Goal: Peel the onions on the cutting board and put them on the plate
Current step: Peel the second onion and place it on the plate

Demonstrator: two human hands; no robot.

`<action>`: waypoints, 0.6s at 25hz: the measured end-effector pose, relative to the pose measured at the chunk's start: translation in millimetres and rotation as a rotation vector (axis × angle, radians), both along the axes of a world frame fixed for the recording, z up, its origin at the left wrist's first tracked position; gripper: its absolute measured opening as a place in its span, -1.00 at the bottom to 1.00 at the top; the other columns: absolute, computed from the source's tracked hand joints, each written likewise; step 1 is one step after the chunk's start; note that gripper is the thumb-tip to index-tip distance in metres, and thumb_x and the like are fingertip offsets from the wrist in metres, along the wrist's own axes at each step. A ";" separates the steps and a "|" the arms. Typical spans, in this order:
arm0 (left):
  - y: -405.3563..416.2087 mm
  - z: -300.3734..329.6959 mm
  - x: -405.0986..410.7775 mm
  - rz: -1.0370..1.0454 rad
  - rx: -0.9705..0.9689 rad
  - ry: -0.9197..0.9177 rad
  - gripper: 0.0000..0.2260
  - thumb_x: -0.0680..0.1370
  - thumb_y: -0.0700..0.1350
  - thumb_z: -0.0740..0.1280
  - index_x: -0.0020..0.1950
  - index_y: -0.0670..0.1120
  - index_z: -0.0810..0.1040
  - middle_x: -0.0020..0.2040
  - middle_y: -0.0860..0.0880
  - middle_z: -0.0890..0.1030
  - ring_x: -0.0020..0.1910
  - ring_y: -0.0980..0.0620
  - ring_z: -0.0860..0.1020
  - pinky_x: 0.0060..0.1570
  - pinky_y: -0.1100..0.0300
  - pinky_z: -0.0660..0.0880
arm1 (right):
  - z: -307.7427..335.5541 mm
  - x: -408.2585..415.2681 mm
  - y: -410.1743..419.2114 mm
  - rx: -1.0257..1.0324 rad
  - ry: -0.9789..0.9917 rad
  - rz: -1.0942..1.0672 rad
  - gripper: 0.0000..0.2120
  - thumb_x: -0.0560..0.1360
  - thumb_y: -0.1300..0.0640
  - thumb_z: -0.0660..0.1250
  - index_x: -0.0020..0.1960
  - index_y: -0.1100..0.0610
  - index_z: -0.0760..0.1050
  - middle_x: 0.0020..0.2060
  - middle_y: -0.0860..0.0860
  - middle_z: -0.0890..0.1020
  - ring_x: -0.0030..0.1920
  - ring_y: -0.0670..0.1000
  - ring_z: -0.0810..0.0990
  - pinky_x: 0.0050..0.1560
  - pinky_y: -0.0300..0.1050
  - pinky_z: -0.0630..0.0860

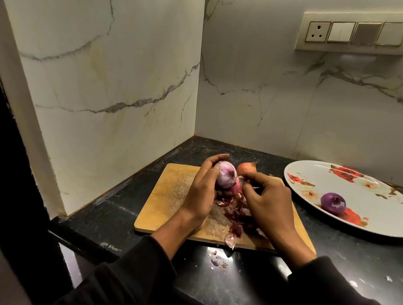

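Observation:
My left hand (200,191) grips a pale purple onion (226,174) above the wooden cutting board (166,198). My right hand (267,203) pinches a strip of its skin (240,180) beside the onion. Behind them an orange-skinned onion (246,168) sits at the board's far edge. Loose peels (235,223) lie on the board between my hands. A peeled purple onion (333,202) rests on the white flowered plate (387,209) to the right.
The black counter (245,274) ends at a front edge near me, with small peel scraps (219,262) on it. Marble walls close the corner on the left and behind. A switch panel (355,32) is high on the back wall.

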State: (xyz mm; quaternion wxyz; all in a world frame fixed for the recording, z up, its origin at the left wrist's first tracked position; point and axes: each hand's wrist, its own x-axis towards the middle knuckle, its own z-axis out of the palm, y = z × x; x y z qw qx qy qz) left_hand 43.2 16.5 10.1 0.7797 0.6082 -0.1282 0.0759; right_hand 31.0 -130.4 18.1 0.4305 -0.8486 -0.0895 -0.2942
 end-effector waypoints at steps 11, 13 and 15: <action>0.9 -3.4 2.2 0.002 0.025 -0.052 -0.74 0.66 -0.04 0.15 0.29 0.01 0.54 0.24 -0.16 0.58 0.09 -0.12 0.62 -0.01 -0.06 0.61 | -0.7 -6.7 4.6 0.146 -0.156 0.118 -0.81 0.47 0.15 0.50 0.09 0.06 0.70 -0.11 -0.10 0.74 -0.11 -0.24 0.68 -0.11 -0.38 0.54; 0.8 -1.6 1.0 0.003 0.033 -0.046 -0.71 0.61 0.01 0.18 0.27 0.01 0.55 0.24 -0.17 0.58 0.08 -0.10 0.61 -0.08 0.02 0.60 | -0.8 -8.9 4.4 0.100 -0.199 0.103 -0.81 0.47 0.17 0.50 0.08 0.08 0.70 -0.13 -0.08 0.74 -0.15 -0.23 0.68 -0.15 -0.42 0.51; 0.3 -1.1 -0.9 -0.007 0.047 -0.046 -0.70 0.60 0.04 0.20 0.26 0.01 0.56 0.24 -0.17 0.57 0.08 -0.09 0.61 -0.08 0.06 0.58 | -0.7 -10.6 5.0 0.008 -0.249 0.058 -0.82 0.48 0.17 0.50 0.07 0.10 0.70 -0.16 -0.05 0.73 -0.20 -0.20 0.66 -0.17 -0.47 0.49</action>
